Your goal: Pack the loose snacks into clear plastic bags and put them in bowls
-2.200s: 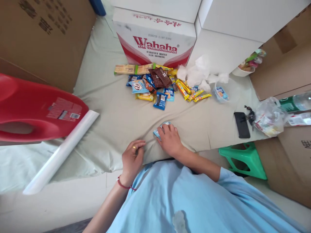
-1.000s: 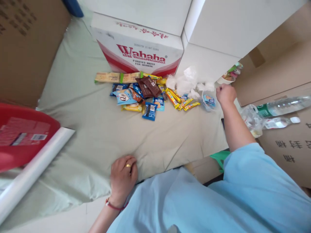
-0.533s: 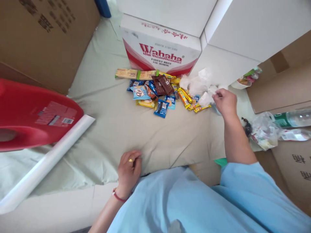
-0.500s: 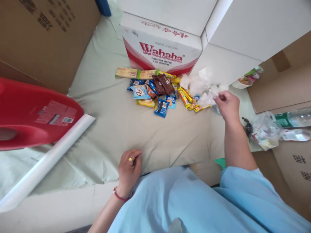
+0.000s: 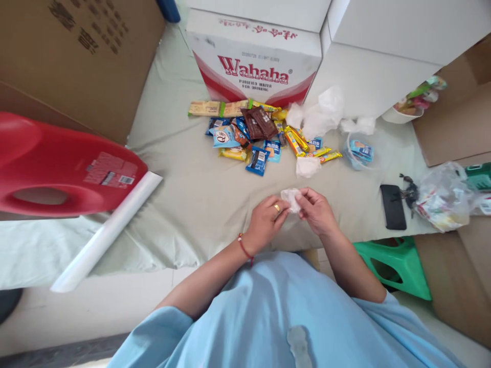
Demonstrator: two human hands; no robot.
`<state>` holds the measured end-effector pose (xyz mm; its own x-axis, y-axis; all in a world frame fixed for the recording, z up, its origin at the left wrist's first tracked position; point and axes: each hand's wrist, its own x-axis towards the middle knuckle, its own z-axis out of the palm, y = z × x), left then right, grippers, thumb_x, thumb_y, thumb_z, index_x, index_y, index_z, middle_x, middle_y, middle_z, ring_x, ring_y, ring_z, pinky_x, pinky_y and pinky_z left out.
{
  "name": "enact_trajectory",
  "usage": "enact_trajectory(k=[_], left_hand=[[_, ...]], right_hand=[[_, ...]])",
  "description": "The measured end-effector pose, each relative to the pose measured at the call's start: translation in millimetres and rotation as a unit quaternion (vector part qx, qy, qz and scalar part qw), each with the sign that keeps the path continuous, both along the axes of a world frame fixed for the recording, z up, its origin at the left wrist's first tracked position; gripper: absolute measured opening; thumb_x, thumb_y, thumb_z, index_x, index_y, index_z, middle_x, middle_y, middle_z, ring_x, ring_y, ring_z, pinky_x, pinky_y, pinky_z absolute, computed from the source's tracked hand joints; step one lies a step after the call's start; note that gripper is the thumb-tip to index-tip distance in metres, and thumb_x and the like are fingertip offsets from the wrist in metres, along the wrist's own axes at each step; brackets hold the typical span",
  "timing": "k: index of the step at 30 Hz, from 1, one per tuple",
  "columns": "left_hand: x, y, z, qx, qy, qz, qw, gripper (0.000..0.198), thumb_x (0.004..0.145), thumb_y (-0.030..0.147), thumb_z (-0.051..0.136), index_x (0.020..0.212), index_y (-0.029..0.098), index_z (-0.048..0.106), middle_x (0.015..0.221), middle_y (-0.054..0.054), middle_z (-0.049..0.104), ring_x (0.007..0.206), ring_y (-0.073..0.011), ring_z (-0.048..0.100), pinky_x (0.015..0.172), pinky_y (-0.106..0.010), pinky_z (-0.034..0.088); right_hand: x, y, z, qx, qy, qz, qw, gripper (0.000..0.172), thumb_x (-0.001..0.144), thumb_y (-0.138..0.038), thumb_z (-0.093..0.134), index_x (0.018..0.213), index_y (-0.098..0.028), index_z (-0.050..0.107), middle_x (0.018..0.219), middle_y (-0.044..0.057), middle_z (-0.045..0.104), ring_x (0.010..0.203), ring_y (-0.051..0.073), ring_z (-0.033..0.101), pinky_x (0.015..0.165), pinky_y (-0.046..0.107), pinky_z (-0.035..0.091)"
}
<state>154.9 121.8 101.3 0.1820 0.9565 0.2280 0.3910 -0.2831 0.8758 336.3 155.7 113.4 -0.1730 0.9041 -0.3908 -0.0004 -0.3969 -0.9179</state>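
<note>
A small crumpled, whitish translucent plastic bag (image 5: 291,198) is held between my two hands, above the cloth near my body. My left hand (image 5: 266,220), with a gold ring, pinches its left side. My right hand (image 5: 317,210) grips its right side between thumb and fingers. Beyond them lies a pile of wrapped snacks: brown sachets (image 5: 261,122), a dark blue packet (image 5: 257,160) and yellow sticks (image 5: 295,141). More crumpled white plastic bags (image 5: 324,115) lie to the right of the pile, and one (image 5: 308,166) rests closer to my hands. A clear tub (image 5: 360,152) holds blue packets.
A white-and-red carton (image 5: 253,61) stands behind the snacks. At left are a red jug (image 5: 76,163) and a long white roll (image 5: 111,230). At right lie a black phone (image 5: 393,207), keys (image 5: 410,193) and a filled plastic bag (image 5: 441,197). A green stool (image 5: 406,271) stands below.
My right hand has come back from the white bags at the right with a crumpled piece. My left hand has risen from the table edge to meet it. The view has shifted slightly.
</note>
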Motion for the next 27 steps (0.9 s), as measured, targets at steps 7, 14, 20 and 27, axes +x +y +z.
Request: enact_trajectory(k=[7, 14, 20, 27], left_hand=[[1, -2, -16.7, -0.213, -0.234, 0.108, 0.942, 0.024, 0.085, 0.045, 0.079, 0.084, 0.021, 0.076, 0.076, -0.002, 0.069, 0.069, -0.0153, 0.062, 0.068, -0.029, 0.049], [-26, 2, -26.2, -0.325, -0.383, 0.215, 0.837, 0.041, 0.068, 0.049, 0.091, 0.085, 0.019, 0.070, 0.076, 0.002, 0.065, 0.065, -0.0094, 0.060, 0.063, -0.023, 0.046], [-38, -4, -21.4, -0.331, -0.354, 0.171, 0.858, 0.039, 0.075, 0.054, 0.087, 0.079, 0.019, 0.070, 0.063, 0.004, 0.059, 0.059, -0.0093, 0.052, 0.060, -0.023, 0.042], [-42, -13, -10.7, -0.277, -0.260, 0.141, 0.914, 0.031, 0.078, 0.049, 0.086, 0.084, 0.020, 0.077, 0.066, 0.001, 0.066, 0.063, -0.0120, 0.057, 0.065, -0.026, 0.047]], right_hand=[[6, 3, -12.8, 0.038, 0.035, 0.087, 0.995, 0.039, 0.073, -0.051, 0.089, 0.097, -0.023, 0.074, 0.084, 0.000, 0.070, 0.075, 0.014, 0.062, 0.067, 0.027, 0.054], [28, 4, -22.4, -0.047, 0.082, -0.008, 0.996, 0.040, 0.067, -0.050, 0.092, 0.084, -0.021, 0.070, 0.066, -0.005, 0.059, 0.056, 0.009, 0.048, 0.054, 0.023, 0.041], [48, -1, -27.5, -0.038, -0.022, 0.041, 0.998, 0.034, 0.073, -0.051, 0.083, 0.084, -0.021, 0.070, 0.067, -0.004, 0.059, 0.056, 0.011, 0.048, 0.054, 0.025, 0.040], [19, 4, -6.4, 0.229, -0.197, -0.018, 0.953, 0.024, 0.091, -0.040, 0.069, 0.110, -0.027, 0.073, 0.106, 0.005, 0.068, 0.074, 0.015, 0.059, 0.065, 0.028, 0.051]])
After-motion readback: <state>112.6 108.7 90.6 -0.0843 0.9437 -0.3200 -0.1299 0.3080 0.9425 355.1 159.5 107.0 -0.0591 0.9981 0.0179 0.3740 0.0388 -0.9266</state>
